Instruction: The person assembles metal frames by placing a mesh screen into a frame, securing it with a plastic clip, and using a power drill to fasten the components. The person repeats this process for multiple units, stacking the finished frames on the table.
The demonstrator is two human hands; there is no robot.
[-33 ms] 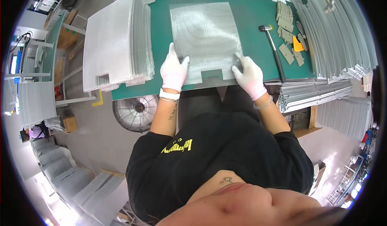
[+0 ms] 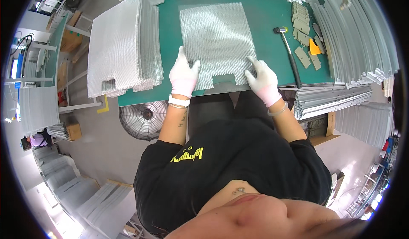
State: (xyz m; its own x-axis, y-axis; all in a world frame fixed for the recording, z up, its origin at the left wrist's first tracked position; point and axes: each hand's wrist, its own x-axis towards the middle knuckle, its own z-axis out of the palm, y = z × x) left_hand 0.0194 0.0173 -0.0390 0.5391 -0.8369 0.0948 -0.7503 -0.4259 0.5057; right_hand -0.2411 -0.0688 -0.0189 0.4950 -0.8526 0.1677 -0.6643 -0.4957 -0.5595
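While you lean over the near edge of the green table (image 2: 264, 21), both your white-gloved hands rest flat on a silvery mesh sheet (image 2: 217, 38) that lies on the tabletop in front of you. Your left hand (image 2: 184, 75) presses its open palm and spread fingers on the sheet's near left corner, gripping nothing. Your right hand (image 2: 263, 79) lies on the near right corner with its fingers bent lightly onto the mesh edge, pinning it rather than closing round it. Between your hands the sheet has a rectangular notch (image 2: 223, 78) cut into its near edge. To your left, a tall stack of the same mesh sheets (image 2: 123, 47) sits on the table's left end, overhanging it. To your right, a hammer (image 2: 289, 53) lies well apart from the sheet, with small grey pieces (image 2: 303, 26) and an orange scraper (image 2: 315, 48) just beyond it. Long metal strips (image 2: 362, 38) are piled along the right edge. Below the table, on the floor, stands a round fan (image 2: 143, 118).
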